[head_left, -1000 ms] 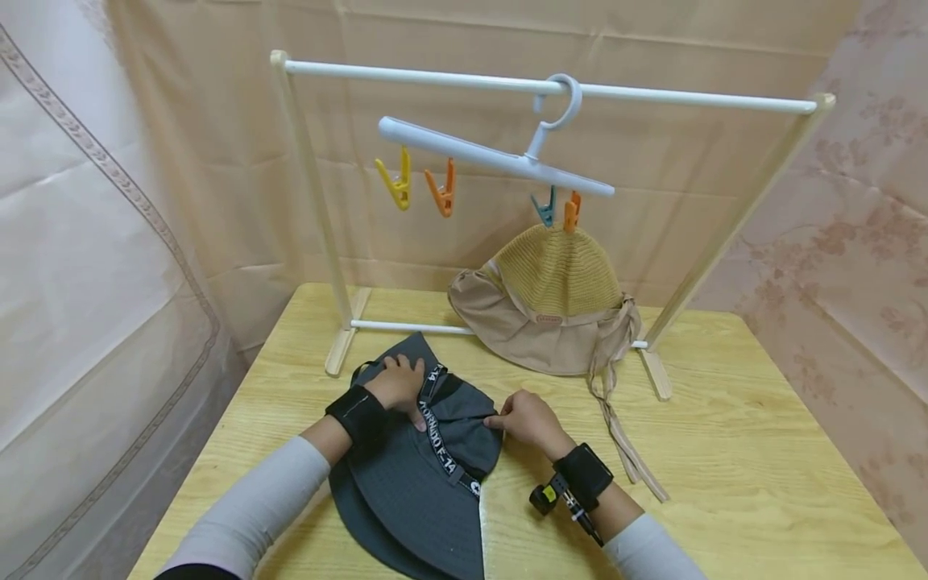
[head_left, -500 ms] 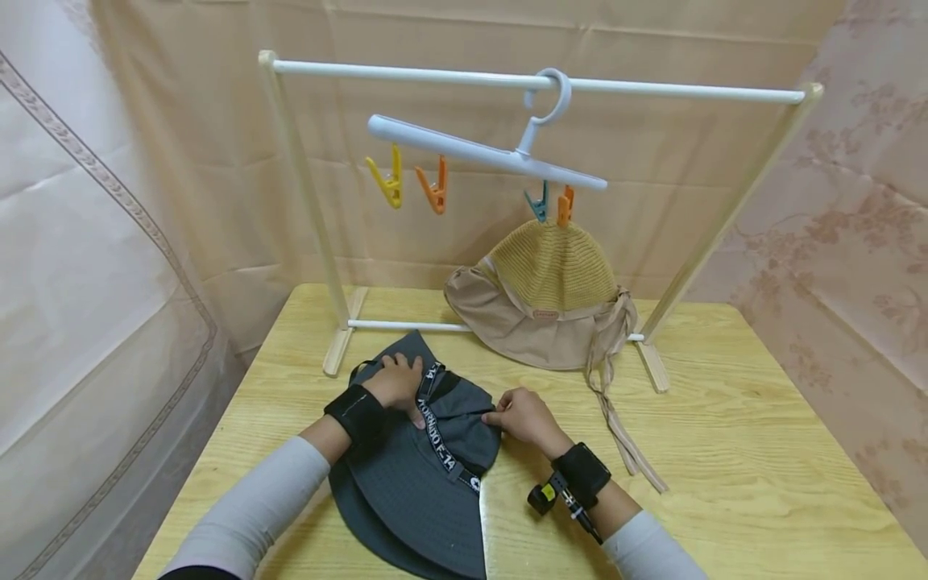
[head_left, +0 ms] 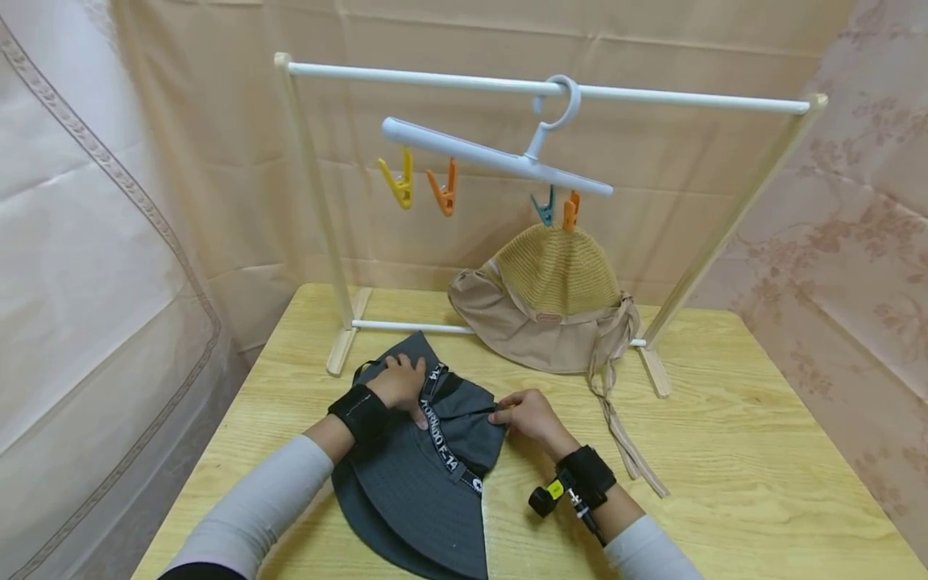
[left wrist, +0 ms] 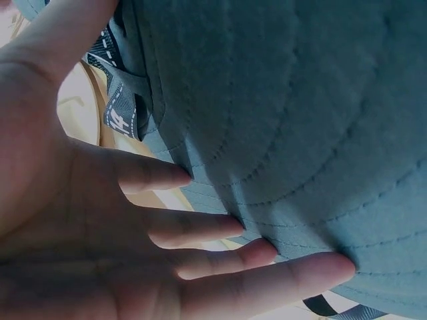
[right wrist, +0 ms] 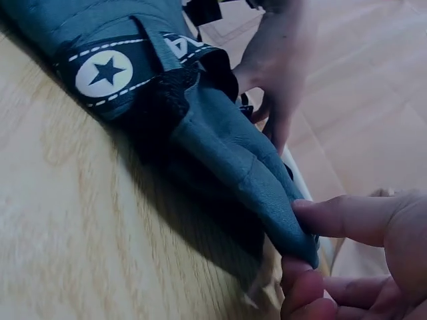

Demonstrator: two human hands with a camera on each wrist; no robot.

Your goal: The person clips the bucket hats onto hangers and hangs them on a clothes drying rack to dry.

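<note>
A dark grey bucket hat with a lettered black strap lies folded on the wooden table. My left hand rests flat on its far left part, fingers straight against the cloth. My right hand pinches the hat's right edge between thumb and fingers; the grey fold is lifted slightly there. The strap's star badge shows in the right wrist view.
A white-and-wood rack stands at the table's back with a pale hanger carrying coloured clips. A beige knit-crown hat hangs clipped from it, ties trailing on the table.
My right hand has shifted slightly up and back along the hat's right edge, still pinching it. The left hand stays put.
</note>
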